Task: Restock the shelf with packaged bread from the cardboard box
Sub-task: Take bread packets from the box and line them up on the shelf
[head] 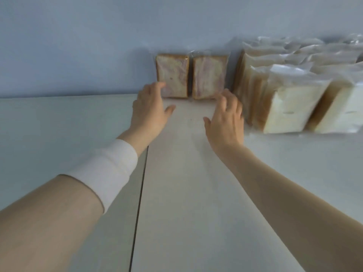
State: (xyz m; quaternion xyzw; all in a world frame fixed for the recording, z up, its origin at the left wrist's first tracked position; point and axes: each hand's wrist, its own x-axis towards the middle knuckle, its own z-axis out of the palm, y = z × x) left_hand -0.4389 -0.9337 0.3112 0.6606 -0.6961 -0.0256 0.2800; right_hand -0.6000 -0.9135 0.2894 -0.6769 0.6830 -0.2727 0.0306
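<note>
Two clear-wrapped packs of purple-swirled bread stand upright against the back wall of the white shelf: the left pack and the right pack. My left hand is open, its fingertips at the lower left corner of the left pack. At the lower right corner of the right pack, my right hand is open with spread fingers. Neither hand grips anything. The cardboard box is out of view.
A dense row of white bread packs in clear bags fills the shelf's right side, close to my right hand. A dark seam splits the shelf surface. The pale blue wall closes off the back.
</note>
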